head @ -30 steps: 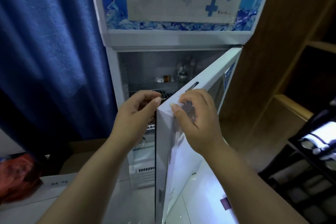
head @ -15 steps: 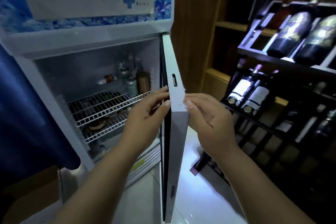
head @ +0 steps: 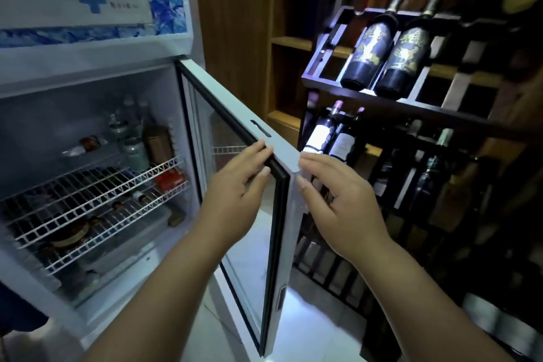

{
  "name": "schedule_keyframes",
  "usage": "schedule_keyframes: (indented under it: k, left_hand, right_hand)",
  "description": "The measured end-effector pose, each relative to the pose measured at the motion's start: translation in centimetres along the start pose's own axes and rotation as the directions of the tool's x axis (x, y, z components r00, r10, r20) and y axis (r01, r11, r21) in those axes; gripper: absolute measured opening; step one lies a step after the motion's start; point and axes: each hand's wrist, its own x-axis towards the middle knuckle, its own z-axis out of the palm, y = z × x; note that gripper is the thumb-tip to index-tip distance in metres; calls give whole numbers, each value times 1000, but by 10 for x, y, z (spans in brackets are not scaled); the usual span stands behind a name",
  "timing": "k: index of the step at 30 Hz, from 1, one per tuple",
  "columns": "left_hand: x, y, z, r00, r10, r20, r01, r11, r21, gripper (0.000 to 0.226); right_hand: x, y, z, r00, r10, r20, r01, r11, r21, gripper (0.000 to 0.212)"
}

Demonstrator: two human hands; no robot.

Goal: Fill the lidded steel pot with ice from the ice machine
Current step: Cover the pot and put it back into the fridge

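Both hands (head: 289, 194) at open fridge door (head: 289, 214)

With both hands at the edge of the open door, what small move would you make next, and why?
Probably let go and reach the left hand toward the wire shelves. The door already stands wide, with the left fingers on its black seal and the right hand at its outer face. No steel pot or ice shows among the bottles, so look first.
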Motion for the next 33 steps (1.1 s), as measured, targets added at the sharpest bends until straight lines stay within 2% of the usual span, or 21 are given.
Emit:
schedule_keyframes:
  k: [3, 9, 16, 27, 33]
  left_hand:
    - [13, 4, 23, 999, 29, 43, -32, 997, 72, 43]
    - [43, 10, 63, 995, 42, 86, -49, 995, 85, 46]
    - [76, 17, 101, 990, 54, 133, -65, 995, 76, 50]
    - [104, 16, 134, 993, 73, 94, -78, 995, 56, 51]
    - [105, 26, 123, 997, 59, -48, -60, 998, -3, 43]
  right_hand:
    - [6, 20, -14, 997, 34, 72, -27, 995, -95, 39]
    - [21, 54, -34, 981, 112, 156, -75, 971, -225, 48]
    - [41, 90, -49, 951, 186, 247, -108, 948, -299, 66]
    - [62, 136, -55, 958, 178, 223, -110, 952, -285, 62]
    - [79, 137, -59, 1000, 11, 0, -10, 977, -213, 31]
